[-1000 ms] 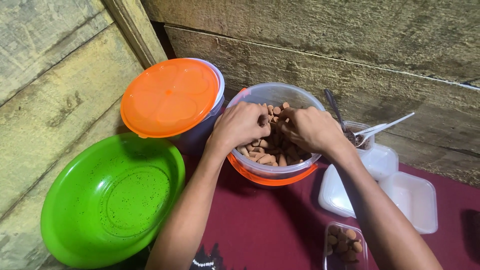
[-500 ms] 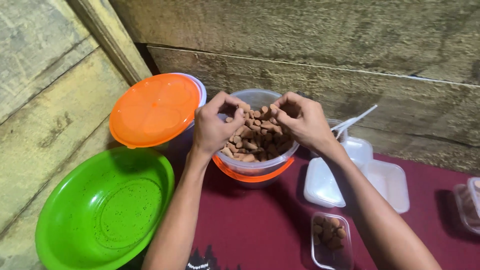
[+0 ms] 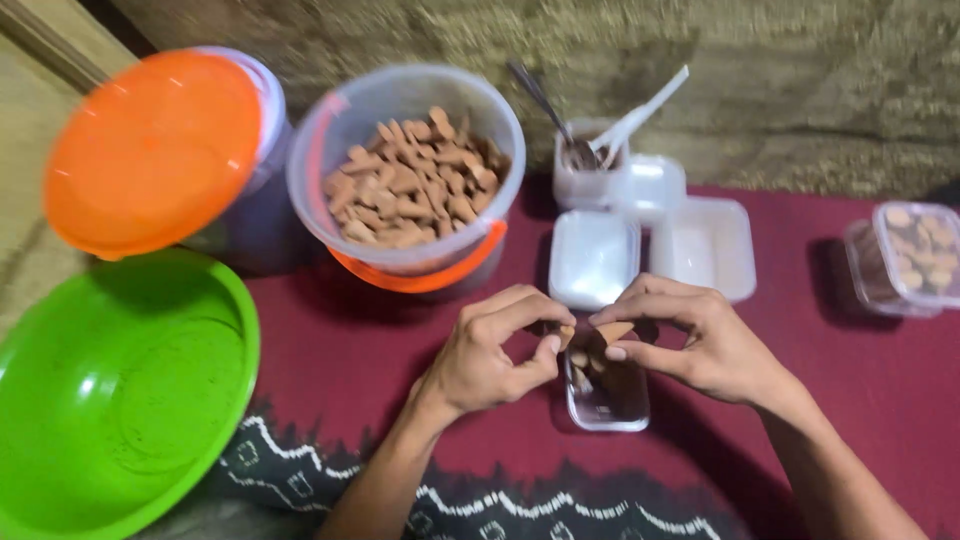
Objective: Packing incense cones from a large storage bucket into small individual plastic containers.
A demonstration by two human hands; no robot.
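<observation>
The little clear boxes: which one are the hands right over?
The small clear box at the front, under both hands, with brown cones inside. The other cone box sits closed, far right; the white lids lie farther back.

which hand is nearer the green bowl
Left. The left hand hovers over the red cloth, between the green bowl and the small clear tub. The right hand is on the tub's far side, farther from the bowl.

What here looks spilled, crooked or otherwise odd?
Only the orange lid: it sits tilted on its tub rather than pressed flat. No cones lie spilled on the red cloth; they are in the clear bucket and containers.
</observation>
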